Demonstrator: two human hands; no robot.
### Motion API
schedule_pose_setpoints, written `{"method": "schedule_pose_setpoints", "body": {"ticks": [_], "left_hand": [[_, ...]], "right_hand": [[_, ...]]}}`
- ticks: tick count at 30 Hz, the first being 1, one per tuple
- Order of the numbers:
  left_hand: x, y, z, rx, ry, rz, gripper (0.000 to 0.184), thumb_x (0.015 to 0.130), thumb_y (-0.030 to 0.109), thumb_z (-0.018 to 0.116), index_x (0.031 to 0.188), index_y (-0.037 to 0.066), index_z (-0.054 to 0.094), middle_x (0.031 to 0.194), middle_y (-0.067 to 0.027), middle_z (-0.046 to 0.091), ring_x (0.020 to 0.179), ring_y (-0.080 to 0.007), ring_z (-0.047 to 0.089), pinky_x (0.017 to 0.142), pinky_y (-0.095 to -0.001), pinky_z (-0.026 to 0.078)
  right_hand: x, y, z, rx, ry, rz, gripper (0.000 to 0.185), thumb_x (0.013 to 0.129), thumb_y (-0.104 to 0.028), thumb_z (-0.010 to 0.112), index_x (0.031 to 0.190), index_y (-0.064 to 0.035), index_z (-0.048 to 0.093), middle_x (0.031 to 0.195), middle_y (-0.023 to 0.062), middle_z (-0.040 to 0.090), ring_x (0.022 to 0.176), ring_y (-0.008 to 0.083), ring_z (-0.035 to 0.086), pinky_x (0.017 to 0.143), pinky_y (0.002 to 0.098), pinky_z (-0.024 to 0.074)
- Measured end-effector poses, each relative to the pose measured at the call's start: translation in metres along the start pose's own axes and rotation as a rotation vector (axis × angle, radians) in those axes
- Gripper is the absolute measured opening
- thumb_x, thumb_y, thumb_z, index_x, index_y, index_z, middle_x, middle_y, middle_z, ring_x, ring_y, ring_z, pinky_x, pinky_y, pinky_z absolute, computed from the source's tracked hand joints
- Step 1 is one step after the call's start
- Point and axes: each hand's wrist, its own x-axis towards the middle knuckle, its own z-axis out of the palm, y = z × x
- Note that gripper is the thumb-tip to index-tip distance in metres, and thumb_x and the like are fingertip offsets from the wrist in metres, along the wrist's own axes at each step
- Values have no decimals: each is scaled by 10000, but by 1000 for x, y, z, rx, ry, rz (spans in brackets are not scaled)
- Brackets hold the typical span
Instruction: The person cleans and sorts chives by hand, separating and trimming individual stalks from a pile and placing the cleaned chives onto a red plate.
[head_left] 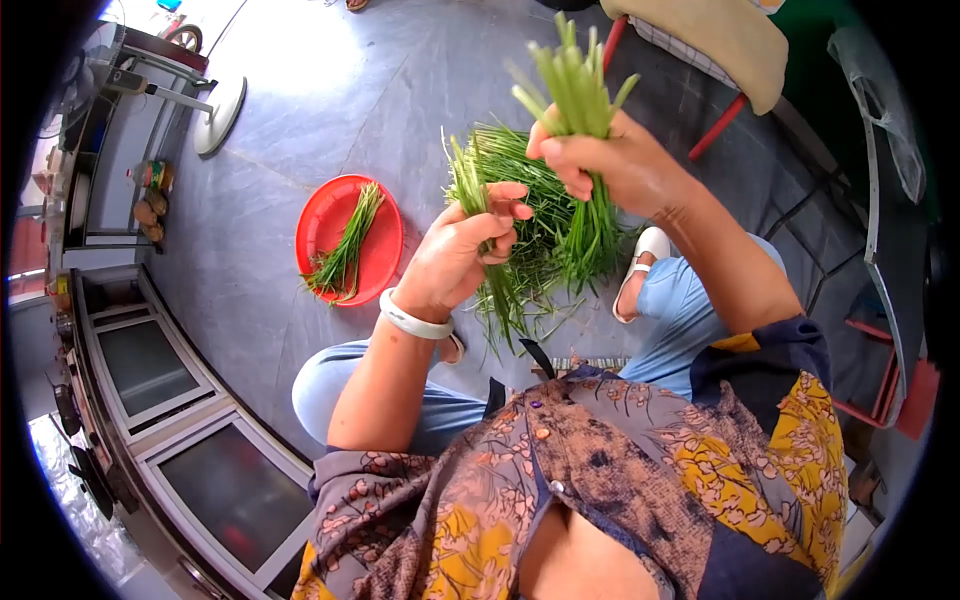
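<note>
My left hand (462, 248) is closed round a small bunch of garlic chives (468, 172), whose pale ends point up and whose green leaves hang below. Higher and to the right, my right hand (610, 160) grips a thicker bunch of garlic chives (575, 90), pale stalks upward, leaves trailing down. Beneath both hands a loose heap of garlic chives (540, 205) is spread on the floor. Left of the heap lies a red plastic plate (318, 225) with a bundle of chives (352, 240) on it.
Grey tiled floor (260, 240) surrounds the heap. A cabinet with dark glass doors (235, 495) runs along the left, and a white fan base (222, 115) stands beyond it. At the upper right is a red-legged chair with a beige cushion (725, 45).
</note>
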Motion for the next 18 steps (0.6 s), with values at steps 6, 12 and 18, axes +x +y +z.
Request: {"method": "schedule_pose_setpoints", "body": {"ticks": [6,12,18], "left_hand": [[1,-2,6,19,-7,-17,364,857,22,474,1212,57,550,1072,-37,600,806,-105,507,716,-259,410],[4,-3,8,100,-13,-31,341,860,20,455,1188,43,545,1101,-45,600,849,-118,538,732,-267,419],[7,-4,8,131,-30,-46,330,869,28,455,1187,35,543,1097,-39,600,861,-117,545,737,-264,419]], "right_hand": [[8,13,28,-36,15,60,133,894,-155,602,876,-25,625,697,-20,568,590,56,485,528,222,376],[12,28,31,69,115,79,128,883,-120,600,898,5,582,681,13,569,549,69,506,513,231,411],[10,22,31,65,103,117,113,873,-111,608,896,-3,584,683,15,574,538,72,511,501,236,408]]}}
